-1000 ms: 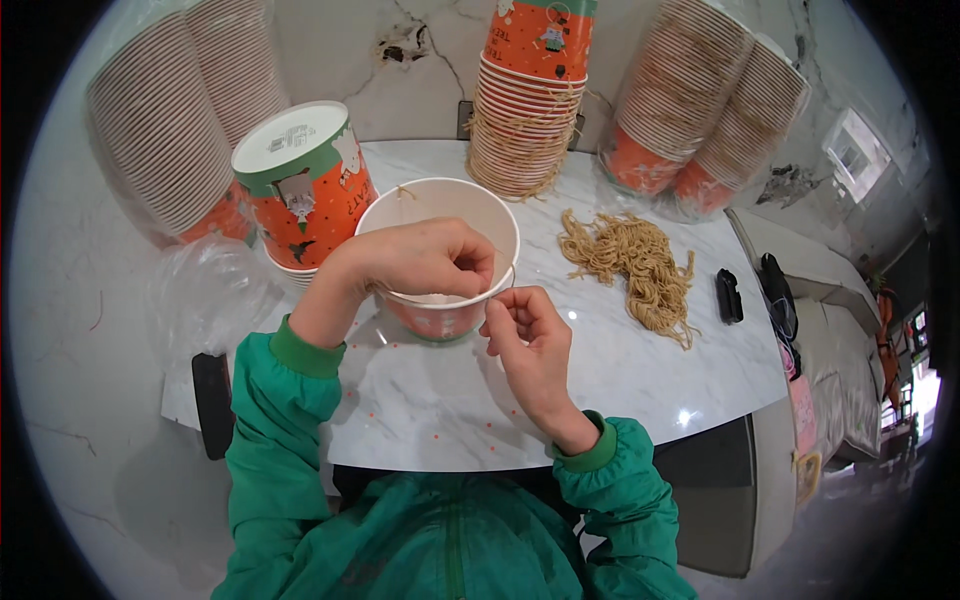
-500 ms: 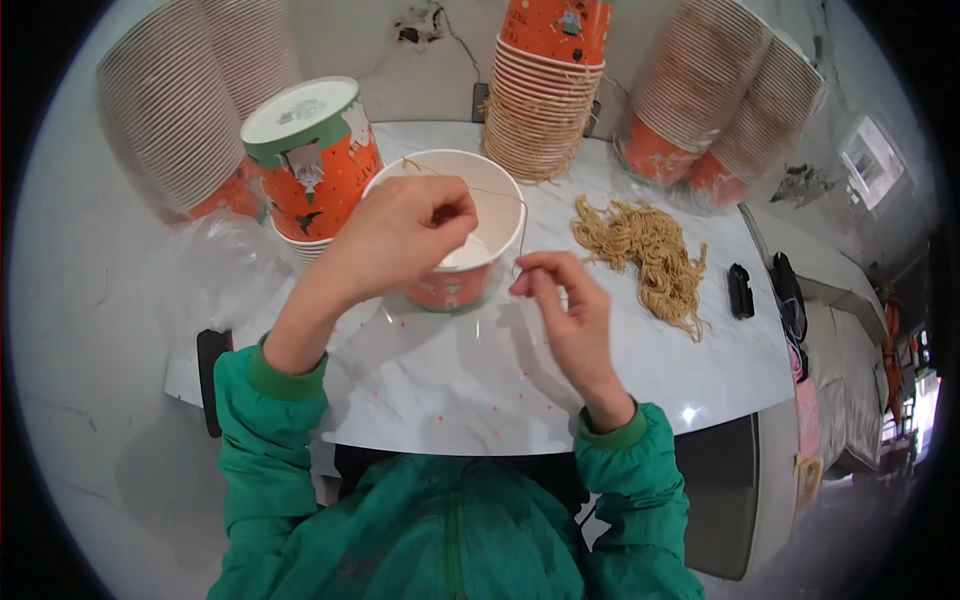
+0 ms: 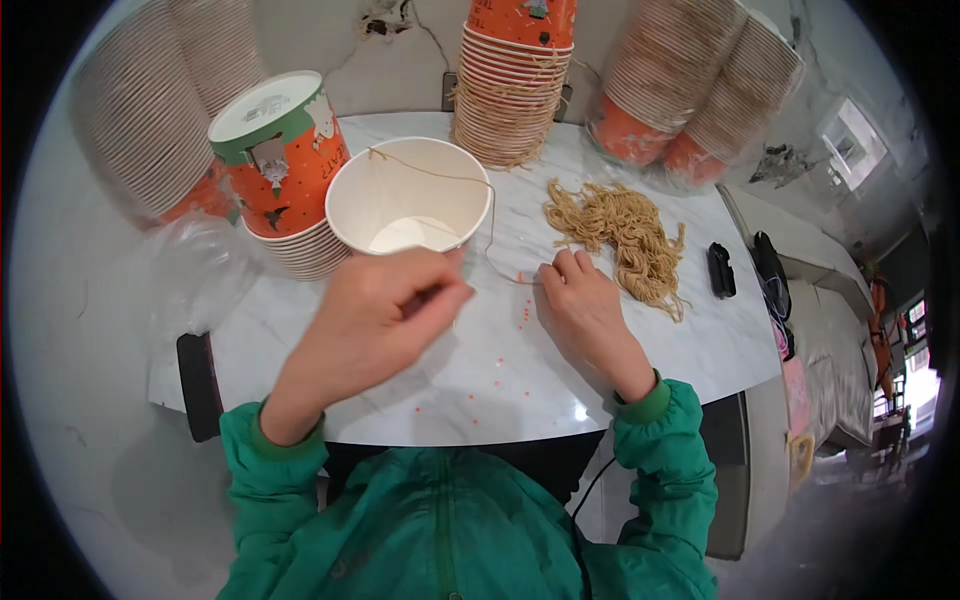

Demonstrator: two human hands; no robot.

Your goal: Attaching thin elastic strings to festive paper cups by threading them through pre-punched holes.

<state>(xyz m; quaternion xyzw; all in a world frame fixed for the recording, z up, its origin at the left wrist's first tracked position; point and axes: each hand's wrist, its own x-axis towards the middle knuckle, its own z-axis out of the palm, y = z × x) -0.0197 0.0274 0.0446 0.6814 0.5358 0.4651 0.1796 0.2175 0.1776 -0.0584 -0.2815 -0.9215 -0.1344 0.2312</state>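
A white-lined paper bucket [image 3: 350, 205] stands open at the middle of the table, mouth up. Thin tan cord [image 3: 430, 174] crosses its mouth from the far rim to the right rim and hangs down outside to the tabletop. My right hand [image 3: 592, 312] rests low on the table, right of the bucket, fingertips closed on the cord's lower end. In front of the bucket's near side is my left hand [image 3: 375, 325], thumb and fingers pinched together. Whatever that pinch may hold is too small to make out. Small orange specks lie between my hands.
A tan cord heap [image 3: 635, 245] lies beyond my right hand. Behind stand a tall stack of orange buckets [image 3: 515, 95] and wrapped stacks [image 3: 665, 85]. An upside-down orange and green bucket stack [image 3: 285, 165] is at left, beside clear plastic [image 3: 200, 265]. A black object [image 3: 721, 270] lies far right.
My left hand has come back from over the bucket toward me. My right hand has moved right and down to the tabletop with the cord. The view has shifted slightly.
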